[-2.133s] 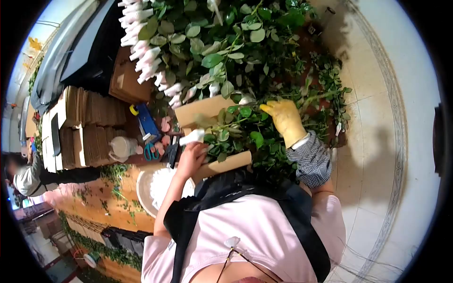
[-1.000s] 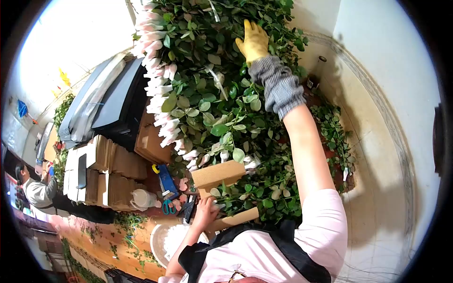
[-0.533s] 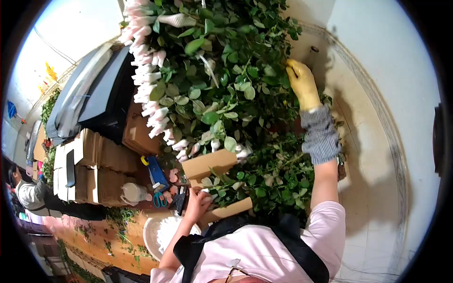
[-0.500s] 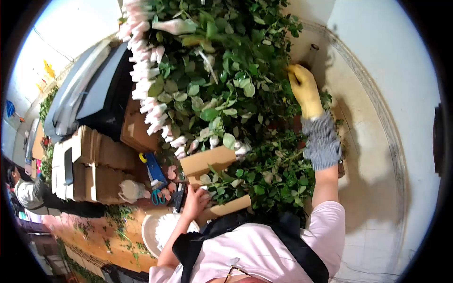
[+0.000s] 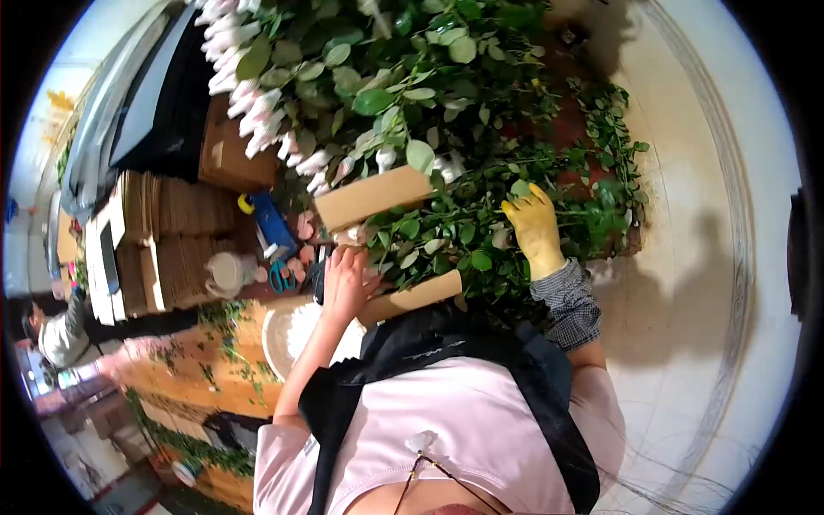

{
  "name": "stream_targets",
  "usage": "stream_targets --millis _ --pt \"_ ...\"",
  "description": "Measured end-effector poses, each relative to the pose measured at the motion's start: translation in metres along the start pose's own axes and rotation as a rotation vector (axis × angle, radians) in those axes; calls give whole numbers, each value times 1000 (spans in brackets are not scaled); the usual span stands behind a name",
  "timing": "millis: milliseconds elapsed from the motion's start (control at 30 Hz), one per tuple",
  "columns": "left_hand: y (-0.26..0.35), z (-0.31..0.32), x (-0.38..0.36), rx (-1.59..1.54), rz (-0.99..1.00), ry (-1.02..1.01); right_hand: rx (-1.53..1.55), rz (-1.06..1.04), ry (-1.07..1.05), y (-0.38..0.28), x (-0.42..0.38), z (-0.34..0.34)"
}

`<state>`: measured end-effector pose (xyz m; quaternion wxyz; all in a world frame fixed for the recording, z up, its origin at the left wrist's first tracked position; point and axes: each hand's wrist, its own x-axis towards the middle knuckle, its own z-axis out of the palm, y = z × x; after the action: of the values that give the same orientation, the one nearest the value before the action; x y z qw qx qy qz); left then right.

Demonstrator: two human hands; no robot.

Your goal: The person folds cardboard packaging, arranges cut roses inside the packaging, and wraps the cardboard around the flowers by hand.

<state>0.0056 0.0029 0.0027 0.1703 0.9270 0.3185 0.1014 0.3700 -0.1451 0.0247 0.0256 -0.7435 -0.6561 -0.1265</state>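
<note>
**Two hands on a bundle of rose stems**

Standing close behind, you see a pink shirt and a black apron (image 5: 446, 343) nearest, then both arms reaching forward onto the work.

The bare left hand (image 5: 345, 279) lies flat with its fingers spread, at the bud end of a bundle of rose stems (image 5: 455, 232); whether the grip is closed on a stem, I cannot tell. The right hand (image 5: 534, 225) wears a yellow glove above a checked sleeve and presses into the leafy part of the same bundle. Its fingers look loosely extended, yet leaves hide the fingertips, so that grip is also unclear.

The bundle lies crosswise in front of the person, its long axis running from the left hand's side towards the right. It sits between two strips of corrugated cardboard: the near strip (image 5: 421, 294) just beside the left hand, the far strip (image 5: 373, 197) beyond the leaves. The gloved hand is nearer the leafy stem end, the bare one nearer the wrapped buds.

Left of the bare hand, on the table (image 5: 249, 330), are a white bowl (image 5: 279, 339), green-handled scissors (image 5: 276, 276) and a blue tool (image 5: 270, 223). Stacks of flat cardboard (image 5: 167, 249) stand farther left.

Beyond all this rises a large heap of roses (image 5: 360, 86) with pale sleeved buds. Another person (image 5: 56, 330) stands at the far left edge.
</note>
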Motion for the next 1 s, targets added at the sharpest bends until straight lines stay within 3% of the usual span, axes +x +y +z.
stream_targets --millis 167,233,267,367,467,500,600,633,700,767,833,867,933,1000 --pt "-2 -2 17 -33 -6 -27 350 135 224 -12 5 29" --pt "-1 -3 15 -60 -4 -11 484 182 -398 0 -7 45" --pt "-2 -2 12 -26 -11 -15 459 168 -337 -3 -7 39" --pt "-7 3 6 39 -5 4 313 145 -593 -6 5 -3" --pt "-10 1 10 -46 6 -4 480 136 -513 -6 -19 12" --pt "-8 -1 12 -47 8 -2 643 161 -486 -4 -37 49" --pt "-2 -1 14 -99 -35 -5 928 182 -783 18 -29 74" --pt "-3 -2 14 -95 -32 -9 922 55 -888 30 -12 64" --pt "-13 7 12 -39 49 13 840 8 -933 45 25 14" --pt "-9 0 13 -28 -3 -74 705 105 -517 58 67 15" --pt "-6 1 11 -10 10 -49 257 192 -25 35 133 -53" --pt "-12 11 8 -4 22 -20 258 198 -11 23 166 -51" --pt "-13 13 7 -115 1 -16 1644 -421 348 7 232 -33" --pt "-10 12 3 -221 -35 7 2424 -706 447 1 284 -10"
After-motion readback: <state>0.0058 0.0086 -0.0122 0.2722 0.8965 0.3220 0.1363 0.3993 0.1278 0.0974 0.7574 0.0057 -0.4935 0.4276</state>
